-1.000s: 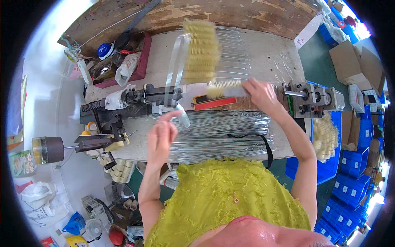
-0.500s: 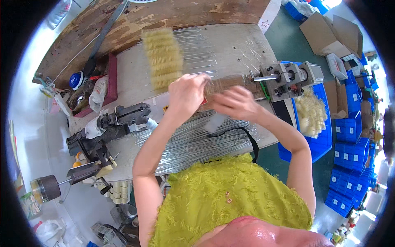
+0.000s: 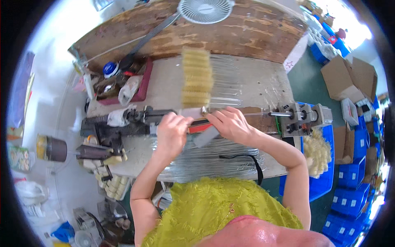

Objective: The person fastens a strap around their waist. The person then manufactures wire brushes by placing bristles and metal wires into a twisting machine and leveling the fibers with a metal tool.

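My left hand [image 3: 173, 133] is closed, fingertips pinched at the end of a black metal clamp [image 3: 154, 116] on the bench's left side. Just right of it, my right hand [image 3: 231, 124] curls over the middle of the work line; what its fingers grip is hidden. From beside that hand a thin metal wire [image 3: 258, 113] runs to the steel shaft [image 3: 278, 114] of the right-hand chuck unit [image 3: 297, 117]. Below the right hand sticks out a flat grey strip [image 3: 206, 137], beside a red piece [image 3: 200, 128]. Beyond both hands lies a row of yellow-bristled wire brushes [image 3: 196, 78].
Many loose metal wires [image 3: 210, 158] lie along the near bench edge, a black strap [image 3: 257, 164] across them. A maroon tray [image 3: 142, 88] of odds and ends stands back left, under a white fan [image 3: 205, 10]. Right, a blue bin [image 3: 306, 191] holds pale bristle bundles [image 3: 317, 154].
My left hand has come down and left to the clamp's end. My right hand has shifted slightly right. The view has tilted, bringing the fan into sight.
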`<state>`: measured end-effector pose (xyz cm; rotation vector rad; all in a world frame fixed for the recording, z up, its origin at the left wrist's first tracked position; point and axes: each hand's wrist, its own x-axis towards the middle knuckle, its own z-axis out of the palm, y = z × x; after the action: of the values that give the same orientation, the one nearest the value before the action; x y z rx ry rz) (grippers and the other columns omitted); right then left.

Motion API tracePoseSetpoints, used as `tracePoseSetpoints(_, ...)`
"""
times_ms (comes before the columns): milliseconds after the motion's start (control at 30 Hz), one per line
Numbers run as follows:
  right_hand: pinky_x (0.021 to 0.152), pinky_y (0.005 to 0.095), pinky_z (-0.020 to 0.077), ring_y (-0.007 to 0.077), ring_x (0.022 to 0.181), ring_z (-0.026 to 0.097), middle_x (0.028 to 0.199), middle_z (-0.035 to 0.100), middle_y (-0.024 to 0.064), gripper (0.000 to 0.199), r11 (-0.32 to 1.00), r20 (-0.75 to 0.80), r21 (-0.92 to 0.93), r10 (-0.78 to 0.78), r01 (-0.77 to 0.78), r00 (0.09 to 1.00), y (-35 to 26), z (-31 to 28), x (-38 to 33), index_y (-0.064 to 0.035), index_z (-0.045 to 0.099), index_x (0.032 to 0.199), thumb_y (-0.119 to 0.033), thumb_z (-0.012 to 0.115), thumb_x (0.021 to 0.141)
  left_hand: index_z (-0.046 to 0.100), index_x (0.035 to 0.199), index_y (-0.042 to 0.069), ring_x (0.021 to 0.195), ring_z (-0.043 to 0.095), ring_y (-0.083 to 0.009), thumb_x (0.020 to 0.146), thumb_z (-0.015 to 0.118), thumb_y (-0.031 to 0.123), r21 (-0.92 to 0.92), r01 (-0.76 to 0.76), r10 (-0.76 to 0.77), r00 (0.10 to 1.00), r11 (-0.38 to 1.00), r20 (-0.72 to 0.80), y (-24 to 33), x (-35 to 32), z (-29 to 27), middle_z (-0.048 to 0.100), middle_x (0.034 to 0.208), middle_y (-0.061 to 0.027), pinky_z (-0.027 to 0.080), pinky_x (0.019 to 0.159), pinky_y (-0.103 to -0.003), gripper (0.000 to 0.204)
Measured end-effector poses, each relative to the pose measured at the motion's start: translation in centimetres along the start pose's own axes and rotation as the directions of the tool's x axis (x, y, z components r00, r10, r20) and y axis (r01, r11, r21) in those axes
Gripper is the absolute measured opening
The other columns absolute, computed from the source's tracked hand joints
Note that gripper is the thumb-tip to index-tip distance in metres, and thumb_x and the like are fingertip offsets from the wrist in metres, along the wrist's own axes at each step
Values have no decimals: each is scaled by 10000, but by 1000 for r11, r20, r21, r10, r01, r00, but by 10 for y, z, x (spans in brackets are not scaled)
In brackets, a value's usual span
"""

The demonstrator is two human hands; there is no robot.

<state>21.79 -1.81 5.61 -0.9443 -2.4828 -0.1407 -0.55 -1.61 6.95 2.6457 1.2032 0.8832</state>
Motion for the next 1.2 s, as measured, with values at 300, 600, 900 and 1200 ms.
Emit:
tracePoseSetpoints(300,616,382,482,321,687,599,821,642,122,351,911,89,384,125,-150,988,8,33,48,-74,614,968,-2,630,625,603,864,7,624,540,-196,941,464,239,-773,593,-400,667,-225,629,26,-70,54,607,735,-98,438,600,-320,282)
tracePoseSetpoints(600,650,344,498,312,728,628,824,646,162,312,822,221,492,201,-287,954,7,33,54,-34,646,948,3,620,640,547,1029,42,634,551,-206,923,471,382,-690,212,-530,500,-692,685,5,-32,6,580,728,-85,464,603,-382,364)
tracePoseSetpoints(900,660,352,500,317,745,628,821,646,157,351,876,246,425,132,-229,960,2,23,59,-33,640,981,0,643,631,481,989,4,511,528,-118,824,576,12,-775,572,-541,577,-268,612,-25,-43,70,544,684,-58,410,437,-285,190)
tracePoseSetpoints(1200,699,353,513,281,875,592,1075,571,84,507,972,199,234,-13,-35,980,4,4,-35,-73,545,1168,-53,678,679,505,995,90,631,574,-158,874,588,344,-876,230,-875,147,-423,461,-81,-172,-5,575,744,-52,448,550,-271,293)
